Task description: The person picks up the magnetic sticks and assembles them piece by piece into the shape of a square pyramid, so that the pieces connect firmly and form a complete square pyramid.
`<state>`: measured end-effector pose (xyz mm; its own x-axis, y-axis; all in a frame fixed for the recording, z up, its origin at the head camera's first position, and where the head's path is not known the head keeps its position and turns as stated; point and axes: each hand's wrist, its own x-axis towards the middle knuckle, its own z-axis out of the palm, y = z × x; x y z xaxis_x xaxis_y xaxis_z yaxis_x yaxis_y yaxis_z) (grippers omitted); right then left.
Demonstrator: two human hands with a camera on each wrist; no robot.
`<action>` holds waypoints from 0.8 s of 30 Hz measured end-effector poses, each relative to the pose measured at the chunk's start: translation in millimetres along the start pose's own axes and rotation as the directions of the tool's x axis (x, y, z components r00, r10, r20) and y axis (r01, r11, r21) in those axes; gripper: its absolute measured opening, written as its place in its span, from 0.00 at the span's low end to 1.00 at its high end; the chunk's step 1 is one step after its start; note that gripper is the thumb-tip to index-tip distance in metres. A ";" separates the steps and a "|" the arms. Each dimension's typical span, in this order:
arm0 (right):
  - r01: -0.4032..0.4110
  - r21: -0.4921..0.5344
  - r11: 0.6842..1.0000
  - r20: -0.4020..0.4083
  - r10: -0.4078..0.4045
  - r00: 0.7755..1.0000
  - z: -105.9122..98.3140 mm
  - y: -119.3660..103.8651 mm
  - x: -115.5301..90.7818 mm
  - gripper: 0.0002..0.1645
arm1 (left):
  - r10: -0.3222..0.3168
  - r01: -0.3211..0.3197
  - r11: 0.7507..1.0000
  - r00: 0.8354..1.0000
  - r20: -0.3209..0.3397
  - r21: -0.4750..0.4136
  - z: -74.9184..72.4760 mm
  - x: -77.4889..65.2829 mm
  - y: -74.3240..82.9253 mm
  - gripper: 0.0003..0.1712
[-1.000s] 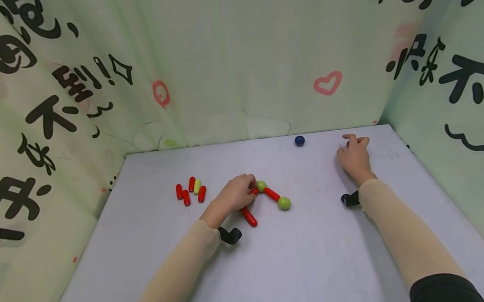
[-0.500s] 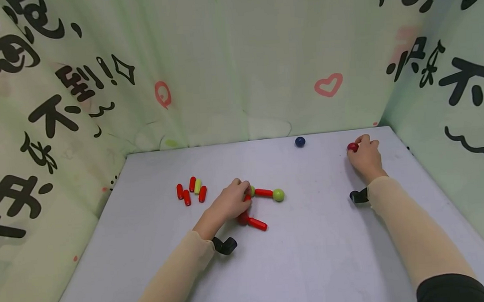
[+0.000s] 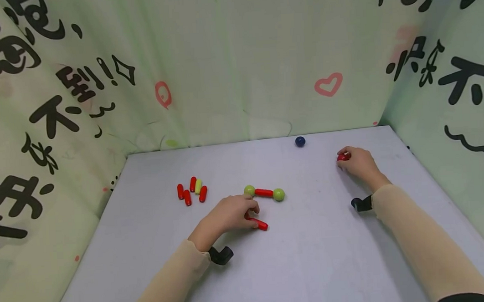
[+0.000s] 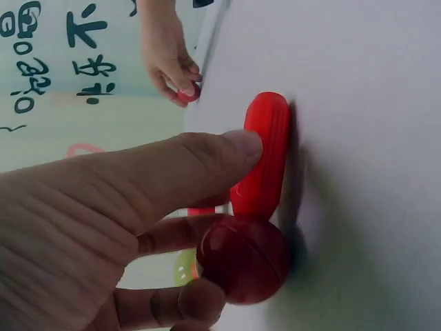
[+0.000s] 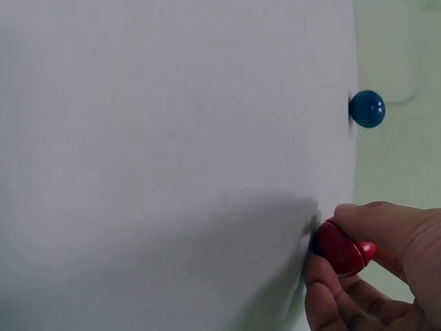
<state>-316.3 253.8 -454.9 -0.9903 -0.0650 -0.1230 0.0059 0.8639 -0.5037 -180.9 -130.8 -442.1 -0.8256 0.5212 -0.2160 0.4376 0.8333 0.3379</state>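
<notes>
My left hand (image 3: 230,213) holds a joined red rod (image 4: 265,155) and dark red ball (image 4: 244,261). The thumb presses along the rod while the fingers curl beside the ball. Just beyond that hand lie two green balls (image 3: 279,194) joined by another red rod (image 3: 264,192). At the right, my right hand (image 3: 359,163) pinches a red ball (image 5: 339,248) between thumb and fingers, close over the table. In the right wrist view this ball shows a groove and a small red knob-like part at one side.
Several loose red rods (image 3: 188,197) and one yellow-green rod (image 3: 198,186) lie at the left of the white table (image 3: 313,256). A dark blue ball (image 3: 300,141) sits near the back edge. Printed curtains (image 3: 237,69) enclose the table's back and sides.
My left hand has come off the green-ball end and shifted toward the front, onto the red rod and ball. My right hand picked up a red ball and brought it slightly left and nearer.
</notes>
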 end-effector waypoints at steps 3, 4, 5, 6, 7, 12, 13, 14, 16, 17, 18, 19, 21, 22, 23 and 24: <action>0.036 -0.007 0.999 0.046 -0.035 0.998 4.0 -6.7 -8.6 0.25 | 0.028 -0.029 0.999 1.000 0.011 0.022 1.8 -0.3 -1.0 0.15; 0.050 -0.009 0.999 0.054 -0.049 0.997 5.7 -8.3 -11.2 0.25 | 0.037 -0.038 0.999 0.999 0.014 0.027 2.7 -0.2 -1.4 0.15; 0.061 -0.012 0.998 0.062 -0.060 0.996 7.5 -10.3 -14.1 0.25 | 0.046 -0.047 0.998 0.999 0.016 0.034 3.9 0.1 -1.6 0.15; 0.072 -0.015 0.997 0.070 -0.071 0.995 9.4 -12.5 -17.0 0.25 | 0.055 -0.055 0.998 0.998 0.016 0.044 5.3 0.5 -1.7 0.15; 0.079 -0.012 0.997 0.077 -0.078 0.994 11.2 -15.4 -20.1 0.25 | 0.060 -0.061 0.997 0.998 0.018 0.055 6.7 0.8 -1.8 0.15; 0.117 0.007 0.993 0.108 -0.117 0.987 22.7 -29.3 -35.0 0.24 | 0.076 -0.076 0.990 0.997 0.011 0.115 12.5 0.7 -0.3 0.11; 0.126 0.015 0.992 0.111 -0.127 0.986 25.1 -31.9 -38.0 0.24 | 0.076 -0.076 0.990 0.997 0.007 0.121 13.1 0.5 0.0 0.10; 0.137 0.022 0.990 0.113 -0.138 0.984 27.6 -34.0 -40.8 0.23 | 0.076 -0.076 0.990 0.997 0.001 0.122 13.7 0.3 0.3 0.10; 0.156 0.034 0.987 0.120 -0.159 0.980 31.3 -38.9 -46.3 0.23 | 0.081 -0.079 0.989 0.997 -0.013 0.124 15.1 0.2 0.0 0.10; 0.165 0.041 0.985 0.124 -0.169 0.978 32.8 -41.4 -48.7 0.23 | 0.082 -0.079 0.989 0.996 -0.020 0.123 16.0 0.3 -0.4 0.10; 0.176 0.045 0.983 0.128 -0.180 0.975 34.3 -43.1 -50.5 0.22 | 0.081 -0.078 0.990 0.996 -0.025 0.121 16.6 0.3 -0.8 0.10; 0.185 0.049 0.981 0.131 -0.190 0.973 36.4 -44.8 -52.4 0.22 | 0.079 -0.075 0.990 0.997 -0.027 0.118 17.0 0.3 -1.0 0.11; 0.201 0.054 0.978 0.140 -0.207 0.968 39.6 -48.9 -55.9 0.22 | 0.081 -0.076 0.990 0.996 -0.038 0.121 17.9 0.1 -1.2 0.11; 0.209 0.058 0.976 0.146 -0.215 0.966 41.4 -51.1 -57.6 0.21 | 0.080 -0.074 0.989 0.996 -0.042 0.124 18.0 -0.2 -1.1 0.11; 0.216 0.059 0.975 0.148 -0.222 0.964 43.7 -53.1 -59.4 0.20 | 0.079 -0.073 0.989 0.996 -0.048 0.125 18.0 -0.5 -0.8 0.12; 0.224 0.063 0.973 0.154 -0.231 0.961 45.8 -55.6 -61.6 0.19 | 0.079 -0.072 0.989 0.995 -0.053 0.128 18.1 -0.8 -0.4 0.12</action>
<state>-249.3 187.0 -458.4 -0.9314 -0.3388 -0.1332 -0.2073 0.7943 -0.5711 -174.0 -128.3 -458.7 -0.8063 0.5748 -0.1398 0.5375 0.8106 0.2325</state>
